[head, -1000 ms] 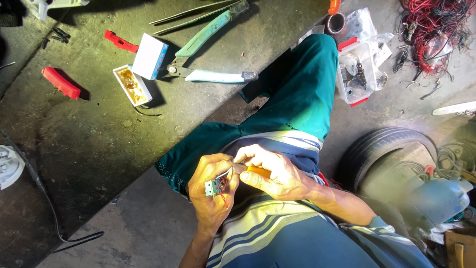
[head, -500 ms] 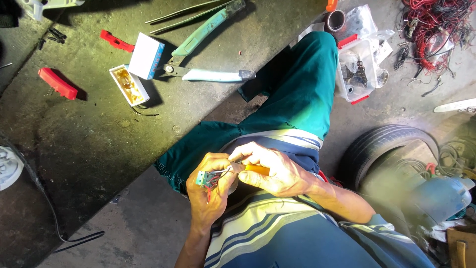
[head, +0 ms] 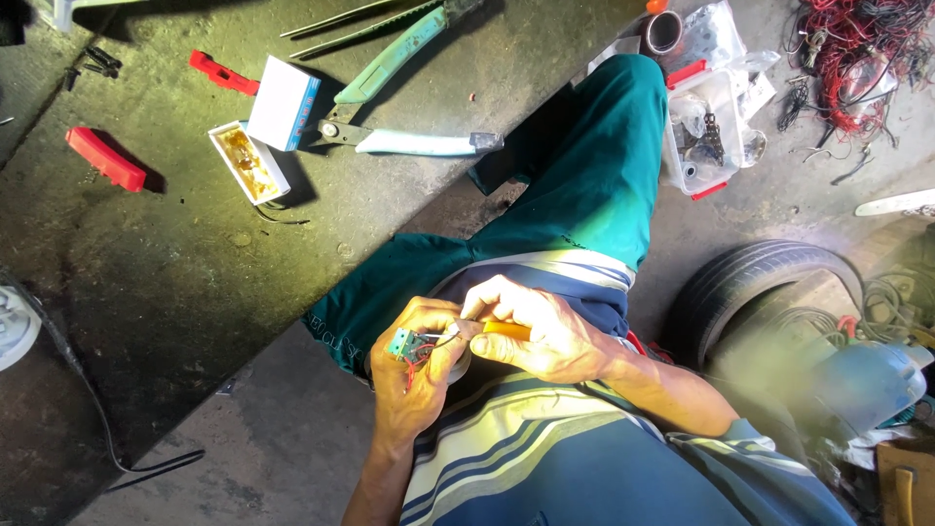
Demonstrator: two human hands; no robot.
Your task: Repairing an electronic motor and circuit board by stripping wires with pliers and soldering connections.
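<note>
The left hand pinches a small green connector block with thin red wires, just over the lap. The right hand is wrapped tight around an orange-handled tool, its tip touching the block.

The rough, matt grey concrete floor looked stained. The long pale-green-handled metal cutters had smooth, slightly glossy grips. The small green connector with thin wires seemed plastic, and the orange tool handle shone smoothly.
</note>
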